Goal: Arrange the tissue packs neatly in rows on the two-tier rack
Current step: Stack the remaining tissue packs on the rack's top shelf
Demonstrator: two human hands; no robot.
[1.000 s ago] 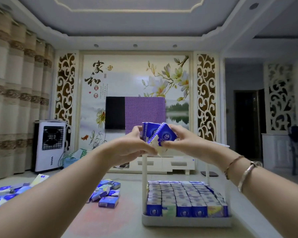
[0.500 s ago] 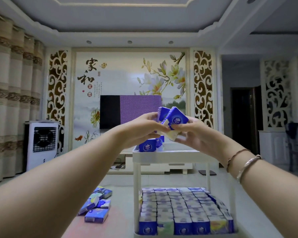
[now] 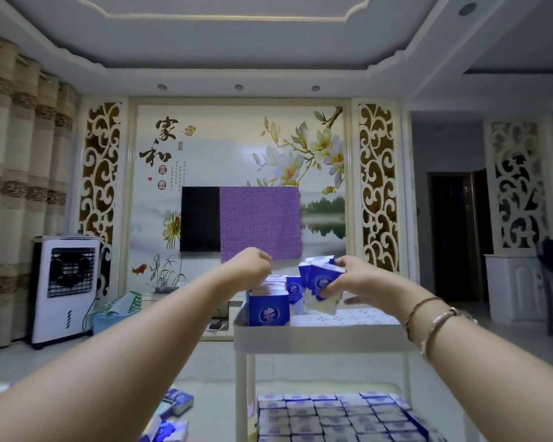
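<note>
head view: right hand (image 3: 351,277) fingers around tissue packs (image 3: 321,279); left hand (image 3: 253,264) fingers curled, empty

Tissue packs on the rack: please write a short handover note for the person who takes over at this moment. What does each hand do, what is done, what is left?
Left hand: curled, above the row of packs at the left of the top tier; whether it holds anything cannot be seen.
Right hand: grips a bunch of tissue packs just over the top tier.
Done: the bottom tier is filled in neat rows; one row is started on top.
Left: set down the held packs beside that row, then fetch the loose packs on the floor and fill the bare part of the top tier.
</note>
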